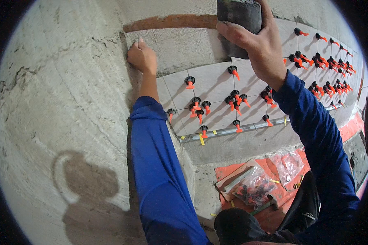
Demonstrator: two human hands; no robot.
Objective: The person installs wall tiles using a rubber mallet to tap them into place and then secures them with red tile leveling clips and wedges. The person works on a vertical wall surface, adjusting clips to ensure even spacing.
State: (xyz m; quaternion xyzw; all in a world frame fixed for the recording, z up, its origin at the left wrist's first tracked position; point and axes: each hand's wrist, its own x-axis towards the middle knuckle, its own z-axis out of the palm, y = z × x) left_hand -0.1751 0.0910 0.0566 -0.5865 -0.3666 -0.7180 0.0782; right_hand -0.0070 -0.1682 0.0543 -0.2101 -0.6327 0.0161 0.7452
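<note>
Up high, my right hand (259, 45) grips a rubber mallet by its black head (239, 15). The mallet's wooden handle (171, 22) points left along the upper wall. My left hand (142, 57) is closed against the wall corner, just below the handle's end. Its fingers are pressed together, and what they pinch, if anything, is too small to make out. Between the hands lies a bare, rough strip of wall (180, 51). Below and to the right, light grey tiles (216, 87) carry black and orange tile levelling clips (234, 72) at their joints.
A metal strip (225, 132) with yellow tape pieces runs under the lowest tiles. On an orange sheet (270, 210) below lie a clear bag of clips (255, 188), another clear bag (287, 165) and a hammer (268, 204). A rough concrete wall (61, 102) stands at left.
</note>
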